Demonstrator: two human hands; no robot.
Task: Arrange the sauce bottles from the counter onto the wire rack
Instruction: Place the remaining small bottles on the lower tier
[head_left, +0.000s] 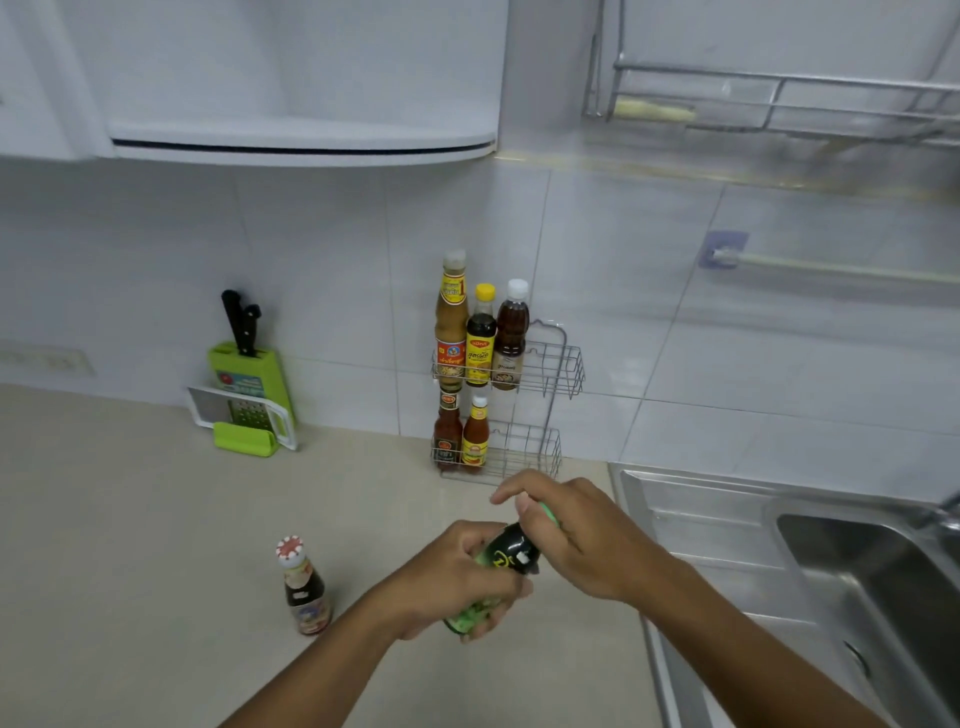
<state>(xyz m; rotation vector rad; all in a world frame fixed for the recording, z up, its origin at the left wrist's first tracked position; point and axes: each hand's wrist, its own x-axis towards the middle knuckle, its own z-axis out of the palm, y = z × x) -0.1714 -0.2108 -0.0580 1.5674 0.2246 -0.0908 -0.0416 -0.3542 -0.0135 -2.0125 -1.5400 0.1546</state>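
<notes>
A dark bottle with a green label and green cap (511, 553) is tilted above the counter, held by both hands. My left hand (457, 582) wraps its lower body and my right hand (571, 530) covers its neck and cap. A two-tier wire rack (558, 369) stands against the tiled wall. Its top tier holds three bottles (480, 338) and its bottom tier holds two red sauce bottles (462, 434), with open room on the right of both tiers. A small dark sauce bottle with a red-and-white cap (304, 587) stands on the counter to the left of my hands.
A green knife block (249, 374) with a grater (244, 413) leans on the wall at the left. A steel sink (857, 582) fills the right side. A cabinet (301, 78) and a hanging dish rack (779, 98) are overhead. The beige counter (130, 519) spreads left.
</notes>
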